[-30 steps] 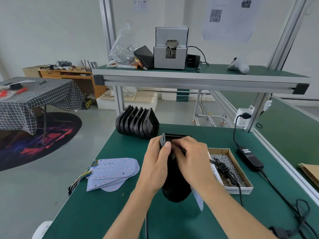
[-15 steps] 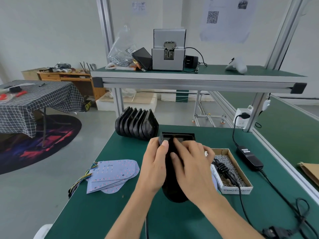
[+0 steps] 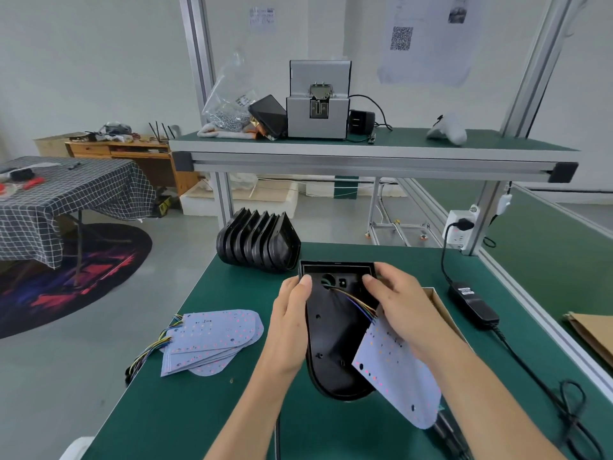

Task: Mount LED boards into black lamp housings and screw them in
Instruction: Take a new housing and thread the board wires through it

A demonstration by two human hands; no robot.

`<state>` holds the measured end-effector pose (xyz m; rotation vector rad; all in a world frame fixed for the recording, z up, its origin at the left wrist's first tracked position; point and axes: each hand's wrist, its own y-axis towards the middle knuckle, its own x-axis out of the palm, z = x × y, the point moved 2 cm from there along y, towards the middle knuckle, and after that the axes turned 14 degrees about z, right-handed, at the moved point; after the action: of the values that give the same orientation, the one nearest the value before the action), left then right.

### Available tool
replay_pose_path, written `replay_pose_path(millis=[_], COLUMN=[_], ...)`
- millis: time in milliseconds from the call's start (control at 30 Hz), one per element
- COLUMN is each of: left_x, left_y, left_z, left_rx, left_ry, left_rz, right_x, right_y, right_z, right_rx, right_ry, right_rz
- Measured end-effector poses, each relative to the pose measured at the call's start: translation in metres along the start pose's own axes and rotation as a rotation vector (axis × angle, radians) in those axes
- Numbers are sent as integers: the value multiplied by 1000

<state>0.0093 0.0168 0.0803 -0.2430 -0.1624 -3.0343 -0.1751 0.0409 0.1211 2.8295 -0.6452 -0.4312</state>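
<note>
The left hand [image 3: 292, 327] is holding the left edge of the black lamp housing [image 3: 331, 340], with the thumb curled over its top rim. The housing is lying open side up on the green counter [image 3: 205, 403]. The right hand [image 3: 403, 307] is pinching the LED board [image 3: 394, 370] near its wire end. The board is tilting up at the right edge of the housing, not yet lying inside. Its colored wires [image 3: 356, 300] are running into the round hole near the top of the housing.

To do this step well, the wires probably need to be pulled snug through the hole first. Then the board should be laid flat, rounded end to rounded end, so its holes are sitting over the screw posts.

A stack of more LED boards [image 3: 212, 340] is lying to the left. A row of spare black housings [image 3: 258, 240] is standing at the back. A cardboard box [image 3: 441, 303] is sitting just beside the right hand, so the board's edge could be bumping it. A black power adapter [image 3: 472, 302] and its cable are lying farther right.
</note>
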Motion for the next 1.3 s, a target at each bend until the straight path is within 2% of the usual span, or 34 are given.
replay_pose_path(millis=[100,200,300,433,533,667,733,800,867,900,933,1000,1067,1200,1300], left_x=[4,0,-6,-5,-4,-4,-4,-4,-5,-6,-7,-10,-12,-13,-13], left_y=[5,10,15,-1,-12,-13,-9,-5,-3,-2,-2,-2,-1,-2,-5], left_z=[-6,-1,-7,-11,-16,-21,-25,-27,-25,-25,-24,-24,-24,-19,-19], left_rx=[-121,-189,-257,-274,-392,-479,-534,-547,-558,-568,-573,-579,-576,-580,-560], left_ry=[-150,-205,-213,-223,-314,-347,-390,-425,-425,-428,-421,-380,-332,-322,-317], left_rz=[-124,-76,-108,-270,-302,-318,-307,-290,-262,-262,-272,-289,-296,-307,-320], right_x=[-5,-12,-15,-9,1,2,-2,-4,-11,-14,-15,-15,-14,-11,-14], right_y=[1,2,0,1,-6,-11,-13,-18,-24,-25,-26,-27,-25,-23,-17], right_z=[-2,-2,-5,2,8,15,12,6,-3,-7,-9,-8,-9,-16,-21], right_rx=[98,219,313,407,417,322,196,-37,-394,-540,-611,-602,-592,-574,-366], right_ry=[51,72,109,180,164,77,-65,-256,-370,-398,-431,-572,-676,-673,-479], right_rz=[-12,-94,-204,-48,-19,22,18,52,122,53,-77,-329,-445,-590,-558])
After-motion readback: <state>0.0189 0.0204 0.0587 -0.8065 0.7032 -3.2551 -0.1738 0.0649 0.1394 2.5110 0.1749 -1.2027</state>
